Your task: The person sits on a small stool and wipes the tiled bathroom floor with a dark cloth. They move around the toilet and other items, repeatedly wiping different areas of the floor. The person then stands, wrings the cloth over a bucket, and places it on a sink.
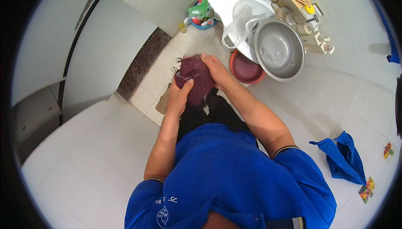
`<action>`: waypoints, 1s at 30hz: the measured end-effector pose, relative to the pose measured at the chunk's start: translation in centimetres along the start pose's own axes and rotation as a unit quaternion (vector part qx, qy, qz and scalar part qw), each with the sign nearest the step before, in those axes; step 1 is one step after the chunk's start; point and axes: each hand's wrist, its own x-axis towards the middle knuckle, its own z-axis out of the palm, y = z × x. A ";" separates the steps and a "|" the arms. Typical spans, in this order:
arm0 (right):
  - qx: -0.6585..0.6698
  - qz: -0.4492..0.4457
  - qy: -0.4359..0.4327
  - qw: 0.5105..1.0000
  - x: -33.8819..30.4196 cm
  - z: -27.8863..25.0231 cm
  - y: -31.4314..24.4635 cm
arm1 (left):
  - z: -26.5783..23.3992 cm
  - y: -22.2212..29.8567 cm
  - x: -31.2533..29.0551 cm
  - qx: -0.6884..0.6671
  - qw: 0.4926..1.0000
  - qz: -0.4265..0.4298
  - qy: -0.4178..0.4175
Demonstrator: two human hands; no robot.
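Observation:
A dark maroon cloth [197, 76] with a frayed, fringed edge hangs between my two hands, in front of my legs. My left hand [179, 95] grips its left side, the thumb pressed on top. On the right side, my right hand [215, 69] holds the cloth's upper edge, with the thumb along it. The fringe points to the left and away from me. Most of the fingers under the cloth are hidden.
At the far right, a white washbasin [222, 4] bears a large metal bowl [278, 49] and a clear plastic bag [238, 30]. Below stands a red basin [247, 68]. A blue basket [203, 26] of bottles sits farther back. A blue cloth [343, 160] hangs on the right wall.

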 end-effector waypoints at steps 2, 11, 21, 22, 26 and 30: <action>-0.023 -0.020 0.031 0.999 2.6 -1.3 -0.9 | 1.5 2.9 3.0 0.048 0.999 0.005 -0.015; -0.351 -0.307 0.316 0.826 6.2 0.0 -13.9 | 6.4 13.2 20.9 0.354 0.917 0.084 -0.165; -0.275 -0.274 0.421 0.820 15.6 -2.6 -14.9 | 14.0 14.5 40.3 0.408 0.838 -0.013 -0.362; -0.302 -0.257 0.440 0.806 17.1 -3.4 -14.3 | 15.5 14.0 41.7 0.428 0.823 -0.013 -0.373; -0.411 -0.230 0.452 0.757 22.2 -2.5 -13.7 | 15.0 10.5 49.8 0.615 0.728 0.132 -0.272; -0.439 -0.227 0.462 0.737 23.3 -5.5 -11.5 | 16.9 9.1 45.9 0.606 0.722 0.164 -0.291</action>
